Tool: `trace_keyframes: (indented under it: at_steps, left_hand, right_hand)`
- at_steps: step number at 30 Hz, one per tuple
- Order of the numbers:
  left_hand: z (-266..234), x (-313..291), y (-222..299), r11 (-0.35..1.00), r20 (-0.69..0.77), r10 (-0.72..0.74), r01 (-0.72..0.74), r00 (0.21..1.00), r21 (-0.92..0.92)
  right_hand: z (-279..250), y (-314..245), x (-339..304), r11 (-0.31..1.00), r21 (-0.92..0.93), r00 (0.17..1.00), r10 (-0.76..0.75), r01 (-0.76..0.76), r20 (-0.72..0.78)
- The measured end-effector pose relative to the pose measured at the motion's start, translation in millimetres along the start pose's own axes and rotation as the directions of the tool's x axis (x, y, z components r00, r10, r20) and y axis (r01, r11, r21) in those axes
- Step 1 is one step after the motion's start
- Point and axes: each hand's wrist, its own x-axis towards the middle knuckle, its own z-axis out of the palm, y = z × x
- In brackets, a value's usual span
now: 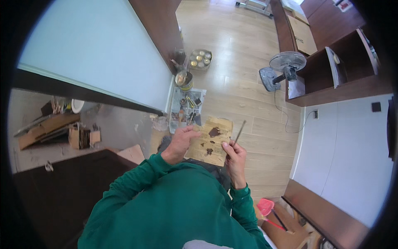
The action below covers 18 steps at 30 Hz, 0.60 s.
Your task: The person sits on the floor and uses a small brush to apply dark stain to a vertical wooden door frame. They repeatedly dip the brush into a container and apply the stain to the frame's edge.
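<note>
At the right edge of cardboard (217,147), grips a thin rod (240,133) with right hand (235,161); at left edge, cannot tell left hand's (178,142) grip.

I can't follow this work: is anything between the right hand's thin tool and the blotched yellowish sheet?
Nothing visible stands between the thin tool, held in the right hand, and the yellowish sheet; the left hand is by the sheet's left edge.

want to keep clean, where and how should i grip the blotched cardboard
Probably pinch the blotched cardboard by its far edge, coming from the far side. It is thin and flat, and the dark brown blotches lie inward of that bare strip; the left hand is by its left, the right hand with a thin rod by its right.
</note>
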Motion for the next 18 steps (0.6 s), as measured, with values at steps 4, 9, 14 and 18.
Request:
trace_keyframes:
  at_steps: [4,9,14,18]
  left_hand:
    - [82,16,-38,0.985,-0.068,0.054,-0.064,0.996,-0.163]
    - [159,34,-56,0.989,-0.141,0.128,-0.136,0.982,-0.051]
    - [199,46,-51,0.990,-0.081,0.131,-0.135,0.988,-0.049]
    - [208,42,-51,0.991,-0.108,0.122,-0.128,0.987,-0.050]
  right_hand:
    - [-83,-62,25,0.967,-0.115,0.967,0.238,-0.226,0.097]
    - [-139,-120,39,0.953,-0.261,0.977,0.187,-0.155,0.105]
    - [-162,-151,53,0.957,-0.262,0.978,0.163,-0.124,0.134]
    - [-165,-158,67,0.969,-0.234,0.979,0.119,-0.078,0.166]
